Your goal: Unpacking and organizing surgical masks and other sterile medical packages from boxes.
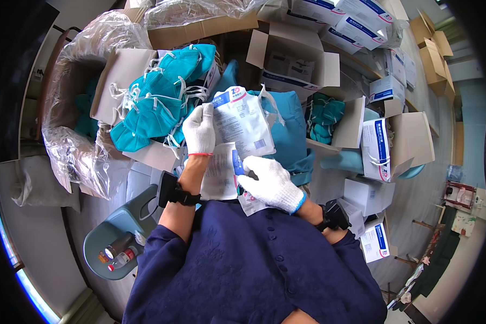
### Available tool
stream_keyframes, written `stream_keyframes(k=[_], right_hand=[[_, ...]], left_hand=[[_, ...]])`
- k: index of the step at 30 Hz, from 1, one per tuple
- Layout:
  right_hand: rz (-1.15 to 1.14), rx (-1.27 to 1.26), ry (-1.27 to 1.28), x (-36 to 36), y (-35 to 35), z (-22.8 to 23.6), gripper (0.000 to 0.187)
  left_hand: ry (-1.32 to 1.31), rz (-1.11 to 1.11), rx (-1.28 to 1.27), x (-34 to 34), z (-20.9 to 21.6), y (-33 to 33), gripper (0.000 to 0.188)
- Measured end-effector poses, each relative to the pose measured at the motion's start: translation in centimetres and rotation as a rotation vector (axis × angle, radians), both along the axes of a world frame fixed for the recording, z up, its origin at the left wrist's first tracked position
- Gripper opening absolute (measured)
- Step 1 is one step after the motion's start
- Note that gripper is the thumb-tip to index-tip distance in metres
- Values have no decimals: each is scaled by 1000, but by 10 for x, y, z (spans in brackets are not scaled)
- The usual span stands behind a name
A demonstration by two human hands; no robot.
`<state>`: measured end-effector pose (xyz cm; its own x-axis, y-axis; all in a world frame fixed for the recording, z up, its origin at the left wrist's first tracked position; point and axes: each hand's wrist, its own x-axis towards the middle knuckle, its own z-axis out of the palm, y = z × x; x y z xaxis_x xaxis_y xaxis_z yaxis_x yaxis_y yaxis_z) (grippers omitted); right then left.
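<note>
My left hand point(200, 130), in a white knit glove with a red cuff, is closed on the left edge of a flat white pouch point(245, 127) with a blue band and small print. My right hand point(271, 182), in a white glove with a blue cuff, rests over my lap, thumb apart from its fingers. Its fingertips lie by a second printed pouch point(219, 171), and a third pouch point(249, 204) shows partly under it. Teal masks point(157, 102) with white straps are heaped in an open carton beyond my left hand. White straps point(271, 105) show beside the held pouch's upper right corner.
A teal cloth-like bundle point(290, 127) lies behind the pouches. Open cartons point(351, 121) stand to the right, one with more teal masks point(325, 116). A plastic-lined box point(73, 140) is at left. Bottles point(123, 258) lie on a blue-grey stool point(105, 227). White boxes point(362, 21) are stacked far right.
</note>
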<state>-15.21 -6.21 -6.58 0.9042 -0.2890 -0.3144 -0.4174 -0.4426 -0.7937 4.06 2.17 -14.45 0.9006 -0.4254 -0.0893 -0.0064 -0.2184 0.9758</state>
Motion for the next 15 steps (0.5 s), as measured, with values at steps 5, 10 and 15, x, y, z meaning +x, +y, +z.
stream_keyframes(k=[5,10,15], right_hand=[[-85,54,-39,0,-8,15,21],[246,-396,-294,15,-72,33,16],[297,-714,-325,50,-109,21,20]], left_hand=[[-34,4,-29,1,-4,-4,28],[-132,-184,5,15,6,0,29],[7,-404,-59,18,15,0,30]])
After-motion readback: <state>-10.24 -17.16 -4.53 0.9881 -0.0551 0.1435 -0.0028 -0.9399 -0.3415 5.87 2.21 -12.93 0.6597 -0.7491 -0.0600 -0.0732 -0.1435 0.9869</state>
